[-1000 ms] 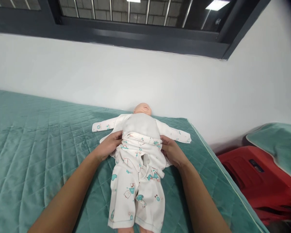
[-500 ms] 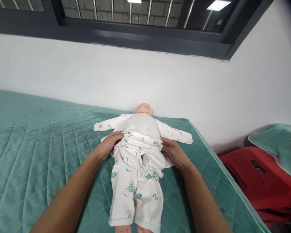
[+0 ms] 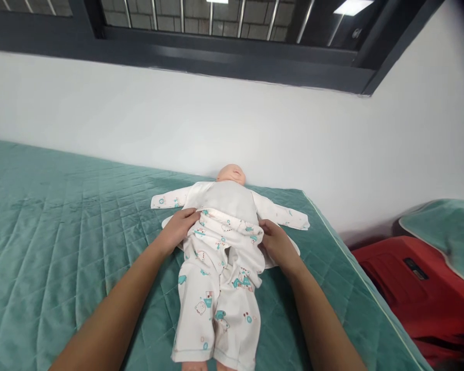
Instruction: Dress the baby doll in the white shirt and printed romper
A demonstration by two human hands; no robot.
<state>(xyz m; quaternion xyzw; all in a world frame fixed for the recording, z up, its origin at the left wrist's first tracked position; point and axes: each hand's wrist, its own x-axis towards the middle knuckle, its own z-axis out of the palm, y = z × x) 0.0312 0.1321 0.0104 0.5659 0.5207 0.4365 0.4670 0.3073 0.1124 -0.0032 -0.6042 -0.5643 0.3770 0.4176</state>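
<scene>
Waistband [image 3: 232, 220]: right side pulled slightly outward since the earlier frame.
Right hand [image 3: 276, 245]: pinching that side.
Left hand [image 3: 177, 230]: fingers curled at the opposite edge; cannot tell whether pinching.
Handling: best drawn evenly from both sides, cloth kept untwisted.
Trousers [image 3: 206, 273]: around the doll [image 3: 234, 200], waist toward the wall [image 3: 178, 118], legs toward the wearer.
Doll: face-up on the quilt [image 3: 81, 216], long axis running wallward.

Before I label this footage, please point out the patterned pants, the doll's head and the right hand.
Patterned pants [image 3: 206, 273], head view: thigh, picture's left.
Doll's head [image 3: 231, 174], head view: bare middle.
Right hand [image 3: 280, 247], head view: back of hand.
</scene>
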